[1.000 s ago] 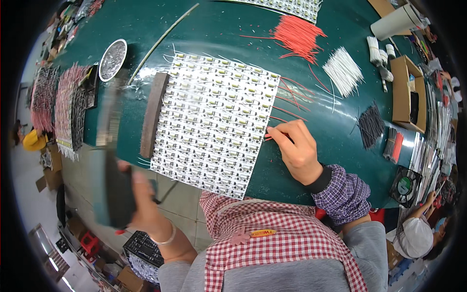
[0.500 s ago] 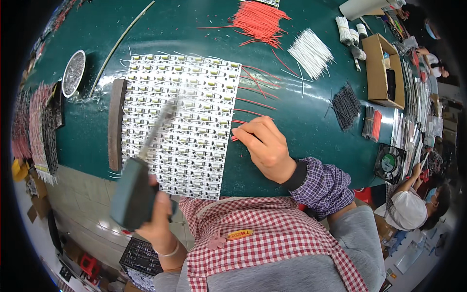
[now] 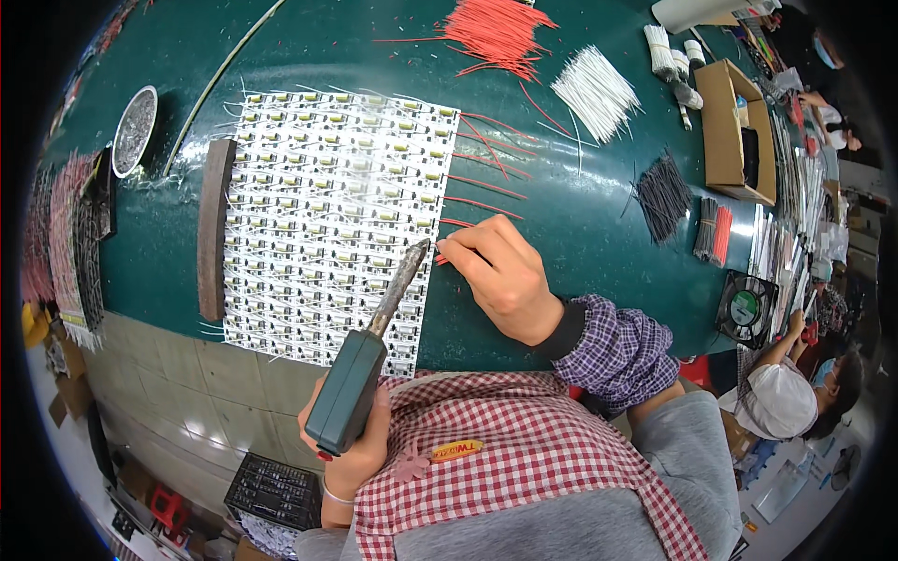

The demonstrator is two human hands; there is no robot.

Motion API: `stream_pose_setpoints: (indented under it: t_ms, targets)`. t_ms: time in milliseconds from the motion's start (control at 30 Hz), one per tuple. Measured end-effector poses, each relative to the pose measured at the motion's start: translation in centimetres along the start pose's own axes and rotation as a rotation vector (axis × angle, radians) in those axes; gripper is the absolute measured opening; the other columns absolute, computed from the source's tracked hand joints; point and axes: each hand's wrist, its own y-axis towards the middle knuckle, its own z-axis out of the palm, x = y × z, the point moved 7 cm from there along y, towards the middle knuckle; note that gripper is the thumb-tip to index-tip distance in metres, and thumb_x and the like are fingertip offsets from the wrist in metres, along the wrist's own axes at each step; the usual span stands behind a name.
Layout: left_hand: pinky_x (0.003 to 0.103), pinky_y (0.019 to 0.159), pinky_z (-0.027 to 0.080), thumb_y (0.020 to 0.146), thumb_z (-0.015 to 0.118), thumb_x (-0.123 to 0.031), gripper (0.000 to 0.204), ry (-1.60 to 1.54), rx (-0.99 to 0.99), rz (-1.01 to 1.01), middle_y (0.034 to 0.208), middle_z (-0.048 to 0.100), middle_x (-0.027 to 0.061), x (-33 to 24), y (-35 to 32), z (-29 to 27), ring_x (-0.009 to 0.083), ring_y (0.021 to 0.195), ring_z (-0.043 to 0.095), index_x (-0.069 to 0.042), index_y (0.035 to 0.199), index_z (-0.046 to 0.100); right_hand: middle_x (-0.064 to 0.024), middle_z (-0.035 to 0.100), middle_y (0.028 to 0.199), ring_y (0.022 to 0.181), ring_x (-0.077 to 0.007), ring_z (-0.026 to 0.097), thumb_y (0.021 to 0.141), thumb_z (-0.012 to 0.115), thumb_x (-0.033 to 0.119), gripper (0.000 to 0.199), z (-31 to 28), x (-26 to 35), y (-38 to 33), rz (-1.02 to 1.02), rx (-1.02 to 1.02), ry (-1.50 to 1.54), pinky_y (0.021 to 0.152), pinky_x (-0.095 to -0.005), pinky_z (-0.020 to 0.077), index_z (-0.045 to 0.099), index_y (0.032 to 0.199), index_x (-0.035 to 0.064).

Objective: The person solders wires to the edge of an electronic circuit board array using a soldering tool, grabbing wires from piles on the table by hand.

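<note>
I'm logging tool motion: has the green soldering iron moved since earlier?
Yes, rightward: the green soldering iron had its tip left of the brown bar; now it is near the right edge of the white board.

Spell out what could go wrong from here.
The tip of the soldering iron in the left hand is very close to the bare right hand; if hot, a slip might burn it.
The red wire pinched at the edge of the white board panel could shift if that grip wavers.
</note>
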Motion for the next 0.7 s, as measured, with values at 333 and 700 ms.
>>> stream_pose_setpoints:
  t_ms: [333,700]
  targets:
    - [0.031,0.055,0.049,0.076,0.072,0.001,0.019,0.055,0.054,0.139,0.083,0.065,0.0141,-1.5,0.8,1.0,0.0224,0.062,0.064,0.007,0.093,0.066,-0.0102,0.06,0.091,0.082,-0.0247,0.058,0.07,0.067,-0.002,0.028,0.0,0.2,0.1,-0.015,0.002,-0.021,0.068,-0.0321,0.051,0.064,0.098,-0.0042]
    - [0.029,0.062,0.051,0.081,0.073,-0.003,0.022,0.041,0.036,0.056,0.088,0.067,0.0135,0.4,-0.7,0.0,0.0191,0.072,0.066,0.007,0.099,0.066,-0.0099,0.059,0.09,0.082,-0.024,0.057,0.07,0.066,-0.002,0.027,0.2,0.3,0.2,-0.016,-0.004,-0.037,0.068,-0.0315,0.0513,0.064,0.097,-0.0044]
